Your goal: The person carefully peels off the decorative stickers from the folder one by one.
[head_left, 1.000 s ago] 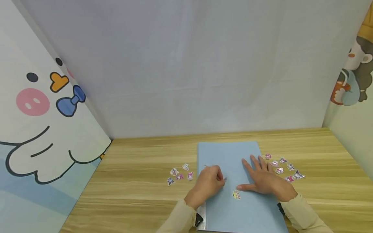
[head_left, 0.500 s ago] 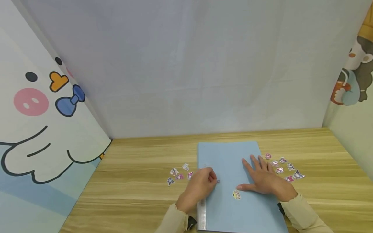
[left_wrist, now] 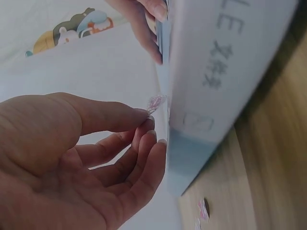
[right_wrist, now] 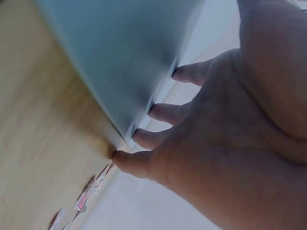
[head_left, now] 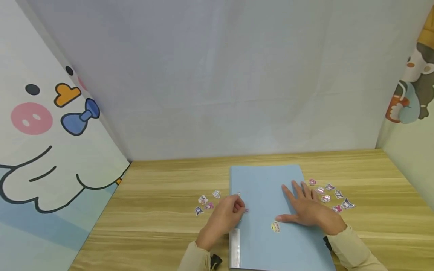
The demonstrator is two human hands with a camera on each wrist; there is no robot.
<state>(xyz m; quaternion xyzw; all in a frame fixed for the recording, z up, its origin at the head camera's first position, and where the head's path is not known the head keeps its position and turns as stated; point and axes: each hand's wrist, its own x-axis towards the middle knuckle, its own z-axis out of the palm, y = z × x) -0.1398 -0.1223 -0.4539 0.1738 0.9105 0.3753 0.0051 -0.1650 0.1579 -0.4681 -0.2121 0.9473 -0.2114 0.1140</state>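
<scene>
A light blue file folder (head_left: 264, 180) lies on the wooden table, its labelled spine (left_wrist: 206, 72) facing left. My left hand (head_left: 222, 216) is over the folder's left edge. Between thumb and fingertips it pinches a small pink sticker (left_wrist: 156, 102), which sticks out just above the cover. My right hand (head_left: 305, 209) rests on the folder's right half with fingers spread; in the right wrist view its fingertips (right_wrist: 160, 113) reach the folder's side edge. Near the right thumb, a yellow sticker (head_left: 275, 226) lies on the cover.
Several loose stickers (head_left: 202, 200) lie on the table left of the folder. More stickers (head_left: 325, 198) are scattered to its right. Behind the table (head_left: 162, 180) hangs a pale curtain (head_left: 237, 94), with printed cartoon panels at both sides.
My left hand has moved left across the cover, from near the middle to the spine side, carrying the sticker. The right hand stays in place.
</scene>
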